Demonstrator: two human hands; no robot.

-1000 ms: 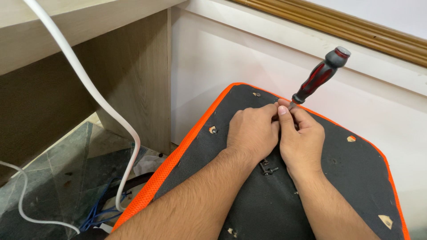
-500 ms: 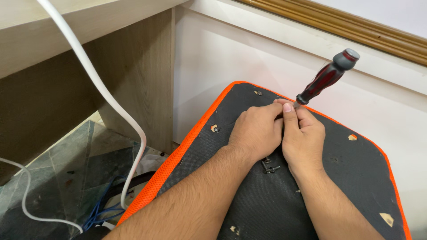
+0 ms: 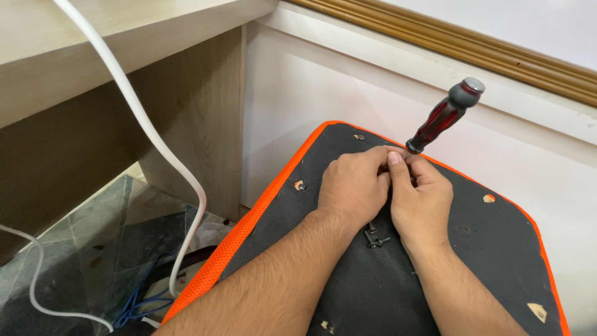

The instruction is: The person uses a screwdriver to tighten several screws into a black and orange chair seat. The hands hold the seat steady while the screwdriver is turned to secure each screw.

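A wooden desk (image 3: 93,43) stands at ten o'clock. On a black, orange-edged seat base (image 3: 497,249), the left hand (image 3: 353,186) and right hand (image 3: 423,199) press together, pinching a red-handled screwdriver (image 3: 443,117) tilted toward one o'clock.

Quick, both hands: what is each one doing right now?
Left hand: closed, fingers pinched at the screwdriver shaft; what it grips is hidden.
Right hand: closed around the shaft low down, on the seat underside.
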